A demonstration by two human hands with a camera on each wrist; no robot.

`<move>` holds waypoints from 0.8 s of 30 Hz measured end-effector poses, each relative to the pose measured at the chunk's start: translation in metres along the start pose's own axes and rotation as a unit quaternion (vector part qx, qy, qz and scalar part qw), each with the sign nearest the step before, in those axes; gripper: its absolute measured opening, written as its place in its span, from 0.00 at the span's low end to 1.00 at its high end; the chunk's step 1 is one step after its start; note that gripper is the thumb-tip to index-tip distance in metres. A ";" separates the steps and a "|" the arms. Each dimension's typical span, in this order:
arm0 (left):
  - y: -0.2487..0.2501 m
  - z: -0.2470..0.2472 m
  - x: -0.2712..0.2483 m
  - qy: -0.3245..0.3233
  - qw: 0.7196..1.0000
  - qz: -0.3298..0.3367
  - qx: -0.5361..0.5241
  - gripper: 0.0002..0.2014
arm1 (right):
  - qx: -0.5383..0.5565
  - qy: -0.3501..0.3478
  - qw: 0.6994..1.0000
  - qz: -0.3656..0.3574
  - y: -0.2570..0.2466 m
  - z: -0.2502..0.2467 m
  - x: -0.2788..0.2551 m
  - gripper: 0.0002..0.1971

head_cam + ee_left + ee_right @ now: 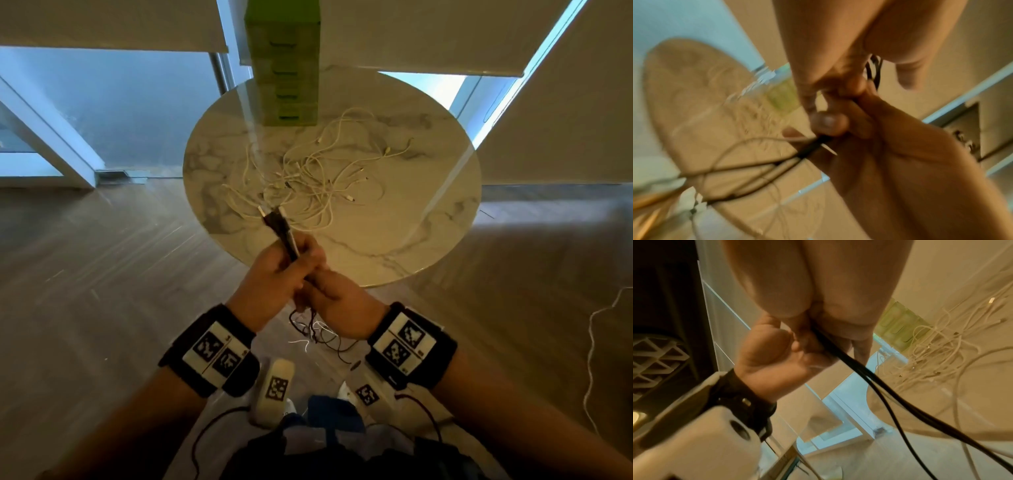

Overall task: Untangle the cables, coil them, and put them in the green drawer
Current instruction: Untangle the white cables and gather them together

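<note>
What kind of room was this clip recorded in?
Probably a home or office room, not a workshop: a round marble-topped table stands on wood-plank flooring by tall glass windows with roller blinds. A green stack of small drawers and tangled white cables sit on the table.

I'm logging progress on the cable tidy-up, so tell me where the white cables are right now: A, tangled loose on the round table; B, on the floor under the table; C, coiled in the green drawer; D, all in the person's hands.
A: the white cables lie in a loose tangle on the table, while both hands hold a black cable.
</note>
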State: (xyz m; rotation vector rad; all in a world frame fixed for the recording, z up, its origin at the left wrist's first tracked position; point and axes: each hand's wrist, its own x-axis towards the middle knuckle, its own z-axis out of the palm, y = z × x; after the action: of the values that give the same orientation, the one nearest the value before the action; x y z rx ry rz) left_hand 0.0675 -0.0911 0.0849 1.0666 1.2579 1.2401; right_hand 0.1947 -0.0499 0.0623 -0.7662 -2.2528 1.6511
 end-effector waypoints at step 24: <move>-0.009 0.013 0.039 -0.008 0.994 -0.044 -0.104 0.17 | -0.244 -0.046 0.937 0.245 0.086 -0.116 0.051 0.11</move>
State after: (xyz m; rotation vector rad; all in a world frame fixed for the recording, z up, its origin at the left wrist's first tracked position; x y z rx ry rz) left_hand 0.0782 -0.0516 0.0741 0.8607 1.1246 1.2634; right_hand 0.2318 0.0904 0.0144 -1.4996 -2.7423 1.3127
